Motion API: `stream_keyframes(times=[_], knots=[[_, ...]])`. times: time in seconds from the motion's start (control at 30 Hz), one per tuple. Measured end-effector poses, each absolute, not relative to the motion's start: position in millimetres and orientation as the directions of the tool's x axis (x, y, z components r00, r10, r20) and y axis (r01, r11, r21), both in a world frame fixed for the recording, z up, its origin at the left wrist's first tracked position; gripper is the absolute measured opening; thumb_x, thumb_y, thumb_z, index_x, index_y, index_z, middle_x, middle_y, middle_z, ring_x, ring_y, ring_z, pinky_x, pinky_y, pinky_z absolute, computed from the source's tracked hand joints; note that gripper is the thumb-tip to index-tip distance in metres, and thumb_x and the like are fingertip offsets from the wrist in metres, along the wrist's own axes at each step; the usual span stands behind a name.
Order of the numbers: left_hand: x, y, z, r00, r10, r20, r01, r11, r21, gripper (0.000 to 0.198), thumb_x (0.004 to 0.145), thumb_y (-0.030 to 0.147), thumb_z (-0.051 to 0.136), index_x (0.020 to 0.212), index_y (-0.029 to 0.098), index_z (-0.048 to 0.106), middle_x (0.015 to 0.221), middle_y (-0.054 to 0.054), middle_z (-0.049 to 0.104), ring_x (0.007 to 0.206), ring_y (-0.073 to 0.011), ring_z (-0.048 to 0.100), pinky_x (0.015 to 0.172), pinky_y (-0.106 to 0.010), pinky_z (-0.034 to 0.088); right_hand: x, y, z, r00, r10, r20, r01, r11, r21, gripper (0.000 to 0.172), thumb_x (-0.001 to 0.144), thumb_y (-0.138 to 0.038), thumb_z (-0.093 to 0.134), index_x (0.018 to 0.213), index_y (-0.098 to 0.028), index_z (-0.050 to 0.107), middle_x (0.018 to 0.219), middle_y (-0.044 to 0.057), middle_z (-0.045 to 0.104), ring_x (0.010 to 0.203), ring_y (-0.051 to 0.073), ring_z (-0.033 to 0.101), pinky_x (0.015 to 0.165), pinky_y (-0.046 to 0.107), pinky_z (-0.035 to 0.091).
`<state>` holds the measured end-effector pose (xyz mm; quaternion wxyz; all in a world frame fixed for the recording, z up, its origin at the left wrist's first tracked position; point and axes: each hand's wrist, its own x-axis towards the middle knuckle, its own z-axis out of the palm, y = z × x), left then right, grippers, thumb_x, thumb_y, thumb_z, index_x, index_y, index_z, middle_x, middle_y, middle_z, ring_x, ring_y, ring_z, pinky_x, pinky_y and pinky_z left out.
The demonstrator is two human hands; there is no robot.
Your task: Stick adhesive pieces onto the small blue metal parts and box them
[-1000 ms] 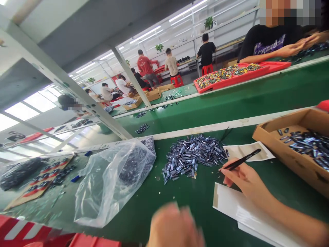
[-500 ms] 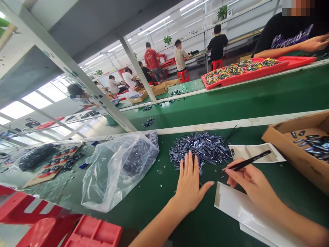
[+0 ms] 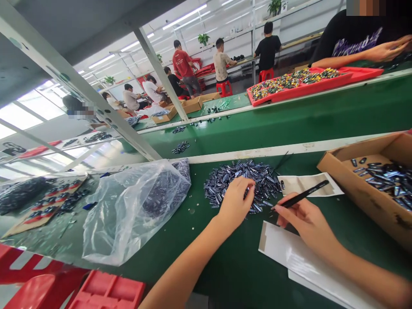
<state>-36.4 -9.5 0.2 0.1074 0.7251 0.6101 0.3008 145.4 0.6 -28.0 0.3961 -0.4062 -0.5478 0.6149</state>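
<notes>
A heap of small, shiny dark-blue pointed parts (image 3: 215, 182) lies on the green work surface. My left hand (image 3: 236, 197) is over its front side, fingers curled in toward the thumb; whatever they may hold is hidden. Black tweezers (image 3: 304, 194) rest in my right hand (image 3: 305, 219), closed around them like a pen, with the tips pointing left just in front of the heap. Beneath that hand lie white sheets (image 3: 289, 251). Behind it is a pale backing sheet (image 3: 325, 184) with one dark part at its left edge.
A cardboard box (image 3: 337, 171) of similar parts stands at the right. To the left lies a clear plastic bag (image 3: 119, 219) with dark parts inside. A red tray (image 3: 273, 101) of colourful pieces sits across the divider, near a co-worker's arm (image 3: 350, 60). Metal posts slant across the left.
My left hand has gone from fingers stretched flat against the heap to fingers curled in. My right hand still holds the tweezers. The whole view has shifted slightly.
</notes>
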Motion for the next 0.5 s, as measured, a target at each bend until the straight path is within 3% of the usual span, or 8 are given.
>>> stream_keyframes(times=[0.07, 0.13, 0.33, 0.5], knots=[[-42.0, -30.8, -0.6, 0.137, 0.965, 0.222, 0.804, -0.24, 0.545, 0.019, 0.091, 0.021, 0.045, 0.09, 0.015, 0.063, 0.087, -0.006, 0.066, 0.084, -0.0161, 0.06, 0.081, -0.029, 0.048, 144.9, 1.1, -29.4, -0.418, 0.905, -0.085, 0.006, -0.091, -0.996, 0.026, 0.08, -0.042, 0.065, 0.081, -0.02, 0.051, 0.055, -0.002, 0.06, 0.051, 0.015, 0.059, 0.053, 0.028, 0.049], [-42.4, -55.3, -8.9, 0.221, 0.954, 0.201, 0.806, -0.295, 0.514, 0.013, 0.088, 0.021, 0.052, 0.086, 0.015, 0.063, 0.086, -0.005, 0.066, 0.081, -0.0163, 0.06, 0.077, -0.029, 0.048, 144.4, 1.7, -31.9, -0.493, 0.864, -0.107, 0.053, -0.093, -0.994, 0.024, 0.081, -0.04, 0.063, 0.079, -0.02, 0.05, 0.054, -0.003, 0.059, 0.05, 0.014, 0.057, 0.052, 0.027, 0.047], [-31.0, -102.3, -32.2, 0.352, 0.887, 0.299, 0.787, -0.453, 0.419, 0.014, 0.088, 0.015, 0.053, 0.1, 0.015, 0.06, 0.105, -0.004, 0.063, 0.103, -0.0165, 0.056, 0.091, -0.03, 0.047, 143.6, 2.2, -36.3, -0.628, 0.764, -0.15, 0.213, -0.017, -0.977, 0.017, 0.085, -0.034, 0.057, 0.077, -0.02, 0.051, 0.053, -0.004, 0.054, 0.049, 0.013, 0.054, 0.049, 0.025, 0.04], [-28.8, -102.5, -31.3, 0.389, 0.858, 0.335, 0.788, -0.499, 0.362, 0.016, 0.089, 0.012, 0.051, 0.102, 0.013, 0.06, 0.107, -0.004, 0.063, 0.104, -0.0153, 0.055, 0.092, -0.028, 0.048, 141.9, 1.9, -36.9, -0.63, 0.764, -0.143, 0.266, 0.039, -0.963, 0.014, 0.085, -0.03, 0.056, 0.076, -0.02, 0.051, 0.052, -0.005, 0.053, 0.047, 0.012, 0.053, 0.048, 0.025, 0.038]])
